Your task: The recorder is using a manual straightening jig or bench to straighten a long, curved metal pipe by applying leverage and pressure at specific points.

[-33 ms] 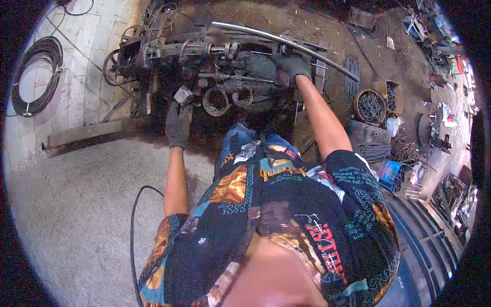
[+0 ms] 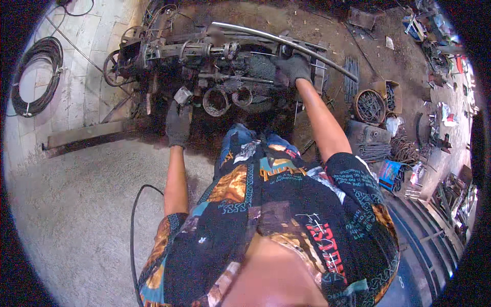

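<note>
A dark, greasy machine with shafts and rings stands in front of me. My left hand, in a dark glove, is closed at its near left side, just below a pale metal block. What its fingers hold is lost in shadow. My right hand, also gloved, is closed on a dark part at the machine's right end, its fingertips hidden. Past that hand runs a long metal rod, slanting across the far side of the machine. Two round metal rings face me between my hands.
A spoked handwheel sits at the machine's left end. A coil of black cable lies far left, beyond a long beam. To the right are a round basket of metal pieces, a cardboard box and bundled rods.
My right hand has shifted very slightly toward me. The left hand and the machine look the same.
</note>
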The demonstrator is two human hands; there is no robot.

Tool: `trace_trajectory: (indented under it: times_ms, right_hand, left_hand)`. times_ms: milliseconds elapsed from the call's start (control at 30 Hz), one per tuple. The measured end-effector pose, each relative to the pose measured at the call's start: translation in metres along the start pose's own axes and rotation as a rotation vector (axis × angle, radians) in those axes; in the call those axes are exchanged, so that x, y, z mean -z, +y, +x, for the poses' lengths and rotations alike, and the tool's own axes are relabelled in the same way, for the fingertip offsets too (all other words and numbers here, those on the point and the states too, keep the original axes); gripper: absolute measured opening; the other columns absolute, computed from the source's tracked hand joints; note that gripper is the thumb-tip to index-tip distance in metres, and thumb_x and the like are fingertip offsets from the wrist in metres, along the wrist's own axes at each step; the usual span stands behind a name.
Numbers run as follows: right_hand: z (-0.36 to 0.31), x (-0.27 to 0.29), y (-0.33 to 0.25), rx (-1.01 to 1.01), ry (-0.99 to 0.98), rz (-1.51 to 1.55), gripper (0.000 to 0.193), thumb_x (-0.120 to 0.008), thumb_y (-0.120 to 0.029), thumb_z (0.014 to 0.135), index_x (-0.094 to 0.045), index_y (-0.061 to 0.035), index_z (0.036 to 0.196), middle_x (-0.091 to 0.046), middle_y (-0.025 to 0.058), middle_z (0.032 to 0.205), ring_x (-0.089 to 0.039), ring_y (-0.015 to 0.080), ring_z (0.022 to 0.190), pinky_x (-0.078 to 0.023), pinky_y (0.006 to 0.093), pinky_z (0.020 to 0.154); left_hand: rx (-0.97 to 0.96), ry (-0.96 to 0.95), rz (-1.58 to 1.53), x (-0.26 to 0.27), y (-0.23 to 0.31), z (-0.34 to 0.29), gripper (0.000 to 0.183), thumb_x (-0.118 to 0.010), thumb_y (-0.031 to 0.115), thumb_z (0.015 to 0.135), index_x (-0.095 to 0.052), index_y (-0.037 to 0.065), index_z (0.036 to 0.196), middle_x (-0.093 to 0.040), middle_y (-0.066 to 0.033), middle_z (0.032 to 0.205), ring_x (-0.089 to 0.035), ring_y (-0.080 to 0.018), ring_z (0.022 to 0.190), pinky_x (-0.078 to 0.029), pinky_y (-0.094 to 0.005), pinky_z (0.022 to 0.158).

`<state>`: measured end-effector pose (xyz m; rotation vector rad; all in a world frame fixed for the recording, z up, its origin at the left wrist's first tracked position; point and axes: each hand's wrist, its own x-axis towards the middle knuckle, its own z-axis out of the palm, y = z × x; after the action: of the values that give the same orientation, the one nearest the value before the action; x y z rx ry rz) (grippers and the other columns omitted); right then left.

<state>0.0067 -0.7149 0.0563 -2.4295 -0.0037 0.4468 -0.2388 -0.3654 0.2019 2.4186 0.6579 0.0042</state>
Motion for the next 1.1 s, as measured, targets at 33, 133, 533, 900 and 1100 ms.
trace_trajectory:
  times_ms: [33,133,533,900,1100]
  right_hand:
    - [-0.037,0.028,-0.046,-0.002,-0.023,-0.071,0.066,-0.063,-0.056,0.085,-0.063,-0.0057,0.128,-0.063,0.0248,0.127,-0.058,0.0419,0.121,-0.045,0.0454,0.104]
    - [-0.112,0.058,-0.055,0.143,0.313,-0.059,0.060,-0.070,-0.055,0.080,-0.071,-0.0045,0.112,-0.068,0.0223,0.120,-0.062,0.0399,0.115,-0.046,0.0442,0.102]
    - [-0.174,0.057,0.057,-0.008,-0.249,0.045,0.053,-0.065,-0.044,0.093,-0.067,0.0002,0.123,-0.069,0.0217,0.121,-0.066,0.0359,0.111,-0.050,0.0418,0.095]
    - [-0.180,0.007,0.127,-0.202,-0.182,0.136,0.043,-0.067,-0.038,0.090,-0.071,-0.0023,0.113,-0.073,0.0213,0.107,-0.070,0.0348,0.102,-0.052,0.0422,0.089]
    - [-0.160,-0.048,0.149,-0.182,-0.219,0.011,0.040,-0.062,-0.040,0.090,-0.074,-0.0043,0.105,-0.072,0.0233,0.103,-0.068,0.0414,0.099,-0.053,0.0447,0.086]
  left_hand:
    - [-0.068,0.077,-0.018,-0.002,-0.023,-0.005,0.045,-0.061,0.029,0.096,-0.058,0.005,0.134,-0.065,-0.0231,0.124,-0.062,-0.0394,0.115,-0.048,-0.0452,0.095]
    - [-0.084,0.038,0.086,-0.023,-0.051,0.017,0.048,-0.062,0.033,0.095,-0.058,0.004,0.133,-0.065,-0.0249,0.122,-0.062,-0.0412,0.113,-0.049,-0.0468,0.093]
    - [-0.419,-0.504,0.387,-0.078,-0.131,0.057,0.058,-0.053,0.048,0.097,-0.060,0.001,0.130,-0.061,-0.0263,0.130,-0.056,-0.0437,0.122,-0.045,-0.0475,0.102]
    - [-0.523,-0.571,0.600,-0.066,-0.097,0.054,0.042,-0.064,0.017,0.089,-0.059,0.009,0.129,-0.056,-0.0210,0.138,-0.058,-0.0407,0.120,-0.049,-0.0469,0.097]
    - [-0.745,-0.506,0.750,-0.055,-0.084,0.045,0.038,-0.063,0.013,0.089,-0.060,0.007,0.126,-0.059,-0.0198,0.132,-0.061,-0.0390,0.112,-0.051,-0.0461,0.090]
